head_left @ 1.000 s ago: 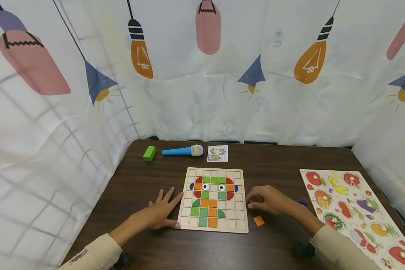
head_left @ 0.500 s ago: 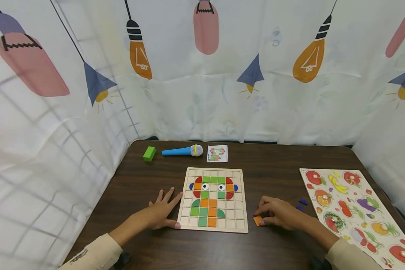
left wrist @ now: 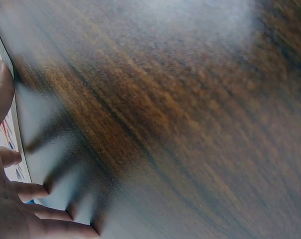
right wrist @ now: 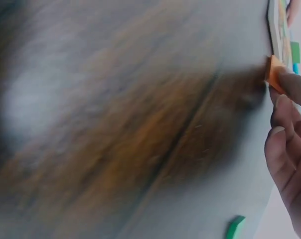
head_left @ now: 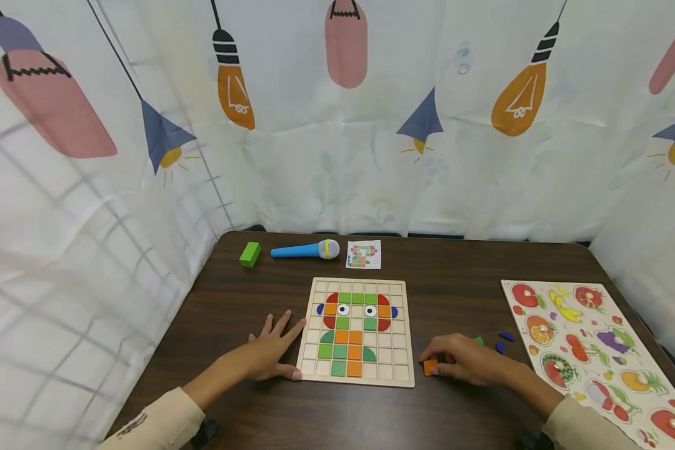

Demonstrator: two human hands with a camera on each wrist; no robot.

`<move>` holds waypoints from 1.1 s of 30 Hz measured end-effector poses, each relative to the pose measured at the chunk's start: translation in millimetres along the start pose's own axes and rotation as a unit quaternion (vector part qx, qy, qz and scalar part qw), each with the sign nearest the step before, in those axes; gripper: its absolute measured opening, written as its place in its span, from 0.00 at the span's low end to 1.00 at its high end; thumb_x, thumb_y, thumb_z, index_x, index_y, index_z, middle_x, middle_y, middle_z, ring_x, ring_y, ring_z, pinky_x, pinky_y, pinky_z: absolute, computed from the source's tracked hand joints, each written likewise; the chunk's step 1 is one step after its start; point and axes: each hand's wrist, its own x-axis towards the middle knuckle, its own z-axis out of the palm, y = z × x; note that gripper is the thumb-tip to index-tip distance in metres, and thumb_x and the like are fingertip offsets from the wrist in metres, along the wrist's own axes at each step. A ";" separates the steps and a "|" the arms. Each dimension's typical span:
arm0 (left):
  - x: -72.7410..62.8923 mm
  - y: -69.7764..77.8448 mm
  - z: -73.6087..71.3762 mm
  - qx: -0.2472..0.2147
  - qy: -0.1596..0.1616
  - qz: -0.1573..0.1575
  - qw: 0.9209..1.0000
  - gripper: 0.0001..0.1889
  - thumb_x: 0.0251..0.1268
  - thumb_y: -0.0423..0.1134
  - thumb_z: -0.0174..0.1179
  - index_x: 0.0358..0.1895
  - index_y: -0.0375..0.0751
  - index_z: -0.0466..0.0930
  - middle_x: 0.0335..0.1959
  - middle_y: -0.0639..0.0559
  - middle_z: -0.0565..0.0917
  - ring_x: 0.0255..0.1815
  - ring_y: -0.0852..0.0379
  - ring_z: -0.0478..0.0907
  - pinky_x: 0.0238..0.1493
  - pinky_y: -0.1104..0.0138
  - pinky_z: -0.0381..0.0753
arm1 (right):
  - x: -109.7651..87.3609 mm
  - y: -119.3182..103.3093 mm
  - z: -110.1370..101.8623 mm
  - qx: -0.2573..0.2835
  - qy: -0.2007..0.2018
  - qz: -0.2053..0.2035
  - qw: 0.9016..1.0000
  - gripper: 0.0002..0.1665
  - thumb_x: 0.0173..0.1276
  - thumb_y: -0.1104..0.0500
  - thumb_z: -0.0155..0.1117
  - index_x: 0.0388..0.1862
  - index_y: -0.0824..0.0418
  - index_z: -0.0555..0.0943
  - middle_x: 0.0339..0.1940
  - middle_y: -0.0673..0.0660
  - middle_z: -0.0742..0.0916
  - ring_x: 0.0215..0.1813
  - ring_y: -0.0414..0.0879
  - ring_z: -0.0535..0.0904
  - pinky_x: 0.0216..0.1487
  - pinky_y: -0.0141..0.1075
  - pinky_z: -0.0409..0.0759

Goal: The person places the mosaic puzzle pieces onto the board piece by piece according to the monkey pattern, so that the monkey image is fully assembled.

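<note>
A wooden grid board (head_left: 396,375) lies on the dark table, partly filled with red, green, orange and blue tiles and two eye tiles. Spread fingers of my left hand (head_left: 272,350) rest along its left edge, with the thumb at the lower left corner. To the right of the board, my right hand (head_left: 464,359) pinches an orange square tile (head_left: 430,367) between thumb and fingertips. The right wrist view shows this tile (right wrist: 274,73) tilted up, close to the tabletop. Past the right hand lie blue tiles (head_left: 500,347) and a partly hidden green tile (head_left: 479,340).
A picture card (head_left: 363,254), a blue toy microphone (head_left: 300,251) and a green block (head_left: 250,254) lie behind the board. At the right is a fruit puzzle board (head_left: 590,337). A printed curtain (head_left: 337,162) hangs beyond the table (head_left: 455,269).
My right hand has moved from the board's right edge down and right to the orange tile, and now pinches it. The left hand has stayed put.
</note>
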 end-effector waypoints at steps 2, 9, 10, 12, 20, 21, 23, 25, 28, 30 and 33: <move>0.1 0.3 -0.4 -0.001 -0.001 -0.001 1.000 0.56 0.54 0.67 0.67 0.82 0.53 0.48 0.82 0.35 0.45 0.79 0.21 0.40 0.61 0.23 0.58 | 2.7 -3.6 -0.9 0.015 -0.003 0.003 1.000 0.16 0.74 0.51 0.64 0.57 0.51 0.83 0.44 0.41 0.85 0.31 0.29 0.73 0.33 0.27 0.76; -0.5 1.2 -1.4 -0.003 0.000 0.002 1.000 0.55 0.54 0.66 0.67 0.82 0.52 0.48 0.82 0.35 0.45 0.79 0.21 0.40 0.61 0.23 0.57 | 27.0 -24.5 4.9 0.046 -0.001 -0.007 0.999 0.13 0.73 0.49 0.64 0.52 0.51 0.85 0.35 0.39 0.82 0.30 0.29 0.72 0.31 0.26 0.74; -0.2 1.1 -1.4 -0.003 0.000 0.003 1.000 0.56 0.54 0.66 0.67 0.82 0.52 0.48 0.82 0.35 0.45 0.78 0.21 0.40 0.61 0.23 0.57 | 31.9 -27.7 6.9 0.050 0.002 -0.007 0.999 0.14 0.72 0.48 0.65 0.51 0.51 0.85 0.33 0.39 0.81 0.29 0.29 0.71 0.30 0.25 0.73; 0.0 1.3 -1.8 -0.002 0.001 0.005 1.000 0.56 0.54 0.66 0.67 0.82 0.52 0.48 0.82 0.35 0.45 0.78 0.21 0.40 0.61 0.23 0.58 | 42.6 -34.6 11.5 0.059 0.007 -0.007 0.998 0.15 0.70 0.46 0.67 0.50 0.52 0.85 0.33 0.40 0.82 0.30 0.30 0.71 0.31 0.25 0.72; -1.0 2.5 -2.1 -0.001 0.003 0.008 1.000 0.56 0.54 0.66 0.68 0.82 0.52 0.49 0.82 0.34 0.46 0.78 0.21 0.42 0.60 0.23 0.58 | 85.7 -65.2 35.1 0.075 0.025 -0.006 0.997 0.17 0.67 0.50 0.71 0.51 0.56 0.87 0.32 0.41 0.84 0.25 0.31 0.70 0.28 0.23 0.69; -1.0 2.6 -2.0 -0.001 0.004 0.008 1.000 0.55 0.54 0.66 0.67 0.82 0.52 0.49 0.82 0.35 0.46 0.78 0.21 0.42 0.60 0.23 0.58 | 90.3 -68.3 38.3 0.078 0.026 -0.004 0.997 0.16 0.68 0.51 0.71 0.51 0.56 0.87 0.31 0.41 0.83 0.24 0.31 0.70 0.27 0.23 0.70; -1.4 2.6 -1.7 0.000 0.004 0.007 1.000 0.55 0.54 0.66 0.67 0.82 0.52 0.49 0.82 0.34 0.46 0.78 0.21 0.42 0.60 0.23 0.59 | 99.3 -73.8 44.7 0.079 0.032 -0.002 0.996 0.15 0.68 0.54 0.71 0.51 0.58 0.87 0.31 0.40 0.84 0.23 0.30 0.71 0.28 0.24 0.71; -1.6 2.5 -1.5 0.002 0.006 0.007 1.000 0.55 0.54 0.66 0.67 0.82 0.52 0.49 0.82 0.34 0.46 0.78 0.21 0.42 0.60 0.23 0.59 | 107.5 -79.2 50.9 0.078 0.036 0.007 0.996 0.15 0.67 0.56 0.71 0.51 0.58 0.87 0.31 0.39 0.84 0.24 0.30 0.71 0.29 0.24 0.73; -2.7 2.4 -1.7 0.002 0.007 0.007 1.000 0.55 0.55 0.66 0.67 0.82 0.51 0.49 0.82 0.34 0.46 0.78 0.20 0.42 0.60 0.23 0.59 | 118.9 -87.3 58.6 0.070 0.043 0.013 0.997 0.14 0.66 0.59 0.72 0.49 0.59 0.87 0.28 0.40 0.83 0.26 0.29 0.72 0.32 0.24 0.74; -3.1 2.2 -1.7 0.001 0.008 0.008 1.000 0.55 0.55 0.66 0.67 0.81 0.51 0.49 0.82 0.34 0.46 0.78 0.20 0.42 0.59 0.23 0.59 | 125.5 -92.1 63.3 0.058 0.044 0.019 0.997 0.13 0.66 0.59 0.72 0.49 0.58 0.88 0.27 0.39 0.82 0.27 0.29 0.72 0.32 0.24 0.73; -4.1 1.5 -1.2 0.000 0.008 0.010 1.000 0.55 0.55 0.66 0.67 0.81 0.50 0.50 0.82 0.33 0.46 0.77 0.19 0.42 0.59 0.23 0.59 | 133.6 -97.9 70.3 0.027 0.045 0.023 0.998 0.13 0.65 0.58 0.73 0.48 0.56 0.88 0.27 0.38 0.81 0.28 0.29 0.72 0.34 0.24 0.73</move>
